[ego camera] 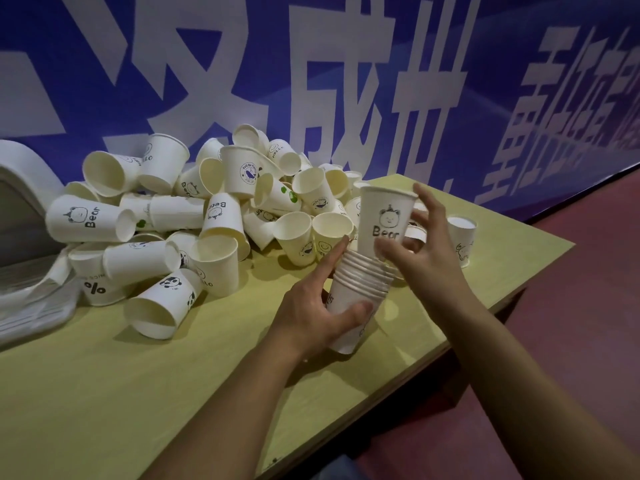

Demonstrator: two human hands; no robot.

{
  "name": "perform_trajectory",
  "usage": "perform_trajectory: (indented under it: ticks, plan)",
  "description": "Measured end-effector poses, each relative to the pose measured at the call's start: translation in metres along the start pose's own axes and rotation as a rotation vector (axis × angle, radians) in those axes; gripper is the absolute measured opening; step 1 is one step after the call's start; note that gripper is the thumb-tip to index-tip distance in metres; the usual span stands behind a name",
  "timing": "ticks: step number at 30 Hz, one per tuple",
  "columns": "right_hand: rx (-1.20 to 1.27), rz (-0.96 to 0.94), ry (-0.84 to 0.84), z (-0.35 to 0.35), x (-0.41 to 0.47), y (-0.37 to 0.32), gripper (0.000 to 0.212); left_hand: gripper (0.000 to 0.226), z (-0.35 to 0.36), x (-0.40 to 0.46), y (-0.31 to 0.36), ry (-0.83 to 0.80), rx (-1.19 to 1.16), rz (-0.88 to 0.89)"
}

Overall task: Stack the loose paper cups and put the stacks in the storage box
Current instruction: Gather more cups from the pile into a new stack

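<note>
Left hand (311, 313) grips the stack (356, 299) of nested cups, thumb curled across the lower wall, index finger straight up along the rims. The stack is tilted and held just above the table (173, 393), near its right edge. A Bear cup (384, 220) sits upright in the top of the stack, only partly seated, most of its wall still showing above the rims. Right hand (426, 251) is beside that cup with fingers spread; thumb tip is at the cup's lower wall, the other fingers reach round behind it. Contact of those fingers cannot be told.

Loose cups lie in a pile (194, 216) across the far left part of the table, most on their sides. One single cup (462, 240) stands upside down near the far right corner. A white lid-like object (24, 209), blurred, is at the left edge. Blue banner (311, 64) with white characters behind the table.
</note>
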State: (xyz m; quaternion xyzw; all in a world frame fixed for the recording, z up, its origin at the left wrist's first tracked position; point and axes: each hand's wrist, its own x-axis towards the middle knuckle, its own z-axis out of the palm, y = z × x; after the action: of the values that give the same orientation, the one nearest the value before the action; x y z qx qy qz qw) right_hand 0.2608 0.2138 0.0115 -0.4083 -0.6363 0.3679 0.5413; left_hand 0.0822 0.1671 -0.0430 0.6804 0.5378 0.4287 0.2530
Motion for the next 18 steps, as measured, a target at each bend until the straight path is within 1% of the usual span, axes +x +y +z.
perform_trajectory:
  ticks: [1, 3, 5, 7, 9, 11, 12, 15, 18]
  plan:
    - [-0.025, -0.001, -0.035, 0.005, -0.002, 0.002, 0.074, 0.099, 0.001, 0.000, 0.000, 0.014, 0.010, 0.002]
    - [-0.065, -0.005, -0.072, 0.014, -0.008, 0.008, 0.054, 0.103, 0.002, 0.000, 0.000, 0.070, 0.018, 0.000]
    - [-0.131, -0.033, -0.072, 0.017, -0.013, 0.018, 0.035, 0.106, -0.001, 0.001, -0.002, 0.149, 0.026, -0.005]
    - [-0.176, -0.053, -0.072, 0.015, -0.014, 0.027, 0.023, 0.109, -0.003, 0.002, -0.005, 0.186, 0.058, -0.006]
    - [-0.265, -0.104, 0.000, 0.008, -0.012, 0.035, 0.021, 0.105, -0.004, 0.002, -0.006, 0.184, 0.074, 0.001]
    - [-0.401, -0.149, 0.150, -0.001, -0.004, 0.043, 0.016, 0.100, -0.002, 0.002, -0.005, 0.193, 0.067, 0.004]
    - [-0.466, -0.136, 0.214, -0.006, 0.002, 0.048, 0.015, 0.099, -0.002, 0.002, -0.005, 0.198, 0.065, 0.005]
    - [-0.643, 0.000, 0.319, -0.021, 0.020, 0.061, 0.016, 0.097, -0.001, 0.002, -0.004, 0.194, 0.074, 0.011]
    - [-0.693, 0.168, 0.318, -0.031, 0.030, 0.070, 0.023, 0.096, -0.002, 0.002, -0.002, 0.186, 0.079, 0.000]
